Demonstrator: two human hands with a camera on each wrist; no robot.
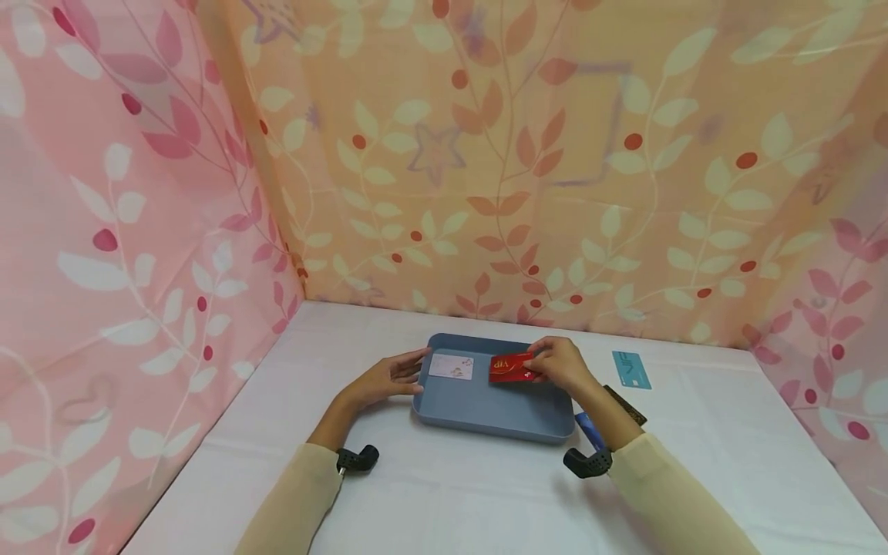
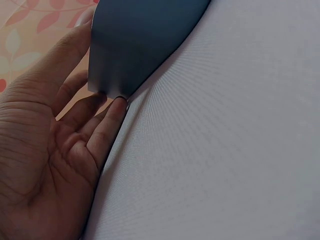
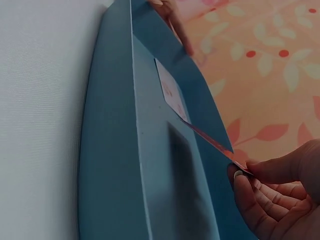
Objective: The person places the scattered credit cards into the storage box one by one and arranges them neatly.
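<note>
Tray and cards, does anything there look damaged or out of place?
Nothing stands out as damaged. The red card is tilted above the tray because the right hand pinches it; the blue card is partly hidden, so I can't judge it.

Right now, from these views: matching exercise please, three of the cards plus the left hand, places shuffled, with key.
Things
1. Red VIP card
2. Pale card
3. Light-blue card
4. Left hand

Places
A. On the table, right of the tray
B. Fingers at the tray's left end
C. Pinched by the right hand
D. Lying flat inside the tray

Pairs: 1-C, 2-D, 3-A, 4-B
</note>
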